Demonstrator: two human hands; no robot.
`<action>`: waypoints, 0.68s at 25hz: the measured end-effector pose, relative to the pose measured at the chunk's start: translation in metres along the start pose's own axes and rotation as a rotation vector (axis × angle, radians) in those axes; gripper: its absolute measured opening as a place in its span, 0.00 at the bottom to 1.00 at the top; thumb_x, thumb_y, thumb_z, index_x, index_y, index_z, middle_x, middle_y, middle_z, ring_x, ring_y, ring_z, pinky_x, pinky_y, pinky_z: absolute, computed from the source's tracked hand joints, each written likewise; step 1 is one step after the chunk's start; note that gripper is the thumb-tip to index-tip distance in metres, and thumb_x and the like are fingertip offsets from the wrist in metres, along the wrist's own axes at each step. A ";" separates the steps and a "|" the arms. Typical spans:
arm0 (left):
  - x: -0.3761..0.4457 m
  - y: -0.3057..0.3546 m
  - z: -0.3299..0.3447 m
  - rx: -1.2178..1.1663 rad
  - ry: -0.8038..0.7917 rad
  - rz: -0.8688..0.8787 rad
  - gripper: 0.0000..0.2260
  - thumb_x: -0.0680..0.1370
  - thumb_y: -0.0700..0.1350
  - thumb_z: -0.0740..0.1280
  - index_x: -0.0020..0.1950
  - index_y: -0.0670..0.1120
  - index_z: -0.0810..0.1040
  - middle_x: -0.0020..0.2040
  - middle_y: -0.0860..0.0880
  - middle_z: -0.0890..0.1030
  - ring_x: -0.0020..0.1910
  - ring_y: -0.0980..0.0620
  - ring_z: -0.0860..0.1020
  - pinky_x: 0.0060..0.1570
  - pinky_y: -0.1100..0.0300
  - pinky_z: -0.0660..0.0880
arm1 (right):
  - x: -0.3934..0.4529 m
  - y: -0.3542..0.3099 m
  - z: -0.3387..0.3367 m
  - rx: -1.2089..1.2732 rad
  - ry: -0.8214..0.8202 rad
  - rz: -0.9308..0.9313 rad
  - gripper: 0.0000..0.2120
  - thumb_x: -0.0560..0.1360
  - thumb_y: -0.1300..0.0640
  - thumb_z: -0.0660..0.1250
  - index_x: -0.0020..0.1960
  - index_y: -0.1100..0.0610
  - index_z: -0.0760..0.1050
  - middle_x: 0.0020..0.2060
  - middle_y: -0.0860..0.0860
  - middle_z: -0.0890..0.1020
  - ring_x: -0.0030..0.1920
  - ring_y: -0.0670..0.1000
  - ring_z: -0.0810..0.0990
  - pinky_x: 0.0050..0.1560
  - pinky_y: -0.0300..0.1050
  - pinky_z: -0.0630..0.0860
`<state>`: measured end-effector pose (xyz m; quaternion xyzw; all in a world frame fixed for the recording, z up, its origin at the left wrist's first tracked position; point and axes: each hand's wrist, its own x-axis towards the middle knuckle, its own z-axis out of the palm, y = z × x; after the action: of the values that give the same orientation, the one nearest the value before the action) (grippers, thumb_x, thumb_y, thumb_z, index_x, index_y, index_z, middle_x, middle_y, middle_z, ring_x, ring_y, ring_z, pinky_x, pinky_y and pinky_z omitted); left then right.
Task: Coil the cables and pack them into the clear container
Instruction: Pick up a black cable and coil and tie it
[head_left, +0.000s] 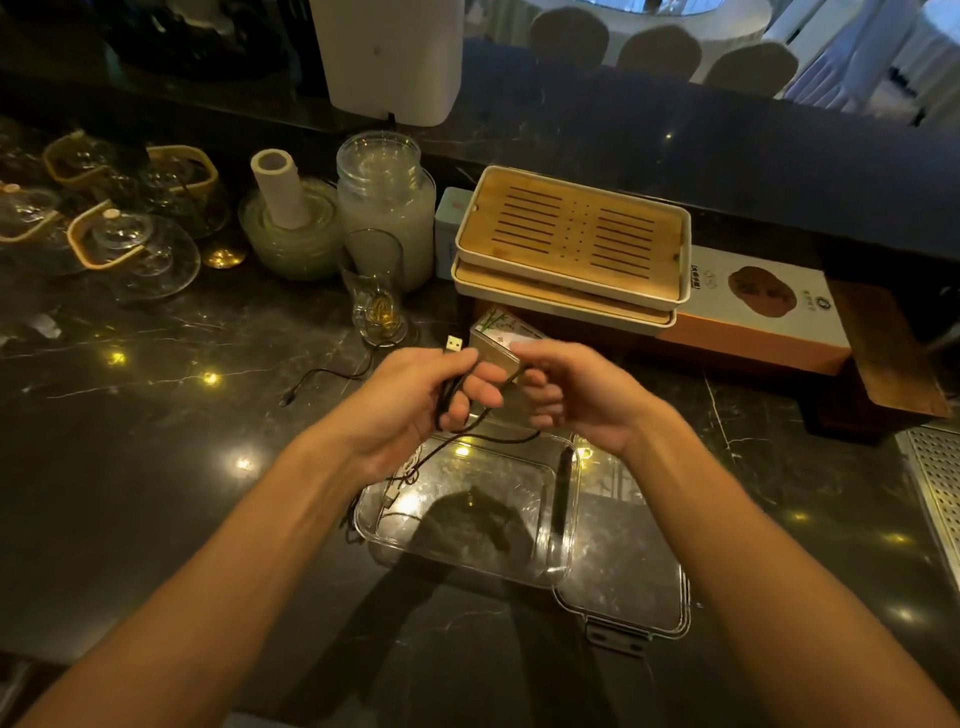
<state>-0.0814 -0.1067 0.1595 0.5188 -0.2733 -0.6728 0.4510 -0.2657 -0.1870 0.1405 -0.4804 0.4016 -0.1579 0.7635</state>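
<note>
My left hand (415, 400) grips loops of a thin black cable (493, 439) above the clear container (563, 551); its USB plug (454, 343) sticks up past my fingers. My right hand (576, 389) pinches the same cable close to the left hand, fingers curled. The cable's slack hangs down over the container's far rim. Another black cable (322, 375) lies on the dark counter to the left. Inside the container lies a dark coiled bundle (475, 519), and a black pen-like stick (562, 488) lies along its right side.
The container's clear lid (628, 597) lies at its right front. Behind my hands sit a small box (496, 332), stacked bamboo trays (571, 234), an orange-white carton (758, 306), a drinking glass (376, 291), a jar (384, 202) and glass teaware (130, 249). A metal grate (935, 483) is at right.
</note>
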 end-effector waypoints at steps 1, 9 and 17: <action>0.000 -0.003 0.000 0.070 0.001 -0.011 0.14 0.85 0.43 0.59 0.54 0.37 0.82 0.36 0.46 0.85 0.28 0.58 0.77 0.30 0.68 0.71 | 0.001 -0.007 -0.001 -0.025 0.018 0.028 0.16 0.81 0.49 0.68 0.36 0.53 0.74 0.26 0.47 0.65 0.26 0.45 0.61 0.29 0.38 0.61; 0.002 -0.011 0.013 -0.062 0.028 0.199 0.14 0.86 0.45 0.57 0.55 0.40 0.80 0.47 0.44 0.88 0.32 0.57 0.81 0.33 0.67 0.74 | 0.007 -0.012 -0.002 -0.163 0.221 0.028 0.19 0.85 0.49 0.62 0.36 0.53 0.74 0.26 0.46 0.66 0.24 0.43 0.60 0.23 0.35 0.57; 0.009 -0.024 0.018 0.409 -0.018 0.101 0.13 0.85 0.44 0.60 0.56 0.37 0.81 0.46 0.43 0.88 0.39 0.50 0.86 0.38 0.61 0.78 | -0.006 -0.024 0.013 -0.359 0.187 0.011 0.18 0.84 0.48 0.64 0.38 0.56 0.76 0.25 0.46 0.67 0.24 0.44 0.63 0.24 0.37 0.60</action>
<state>-0.1071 -0.1054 0.1412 0.5790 -0.4339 -0.5846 0.3671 -0.2561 -0.1877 0.1668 -0.5898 0.4950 -0.1234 0.6260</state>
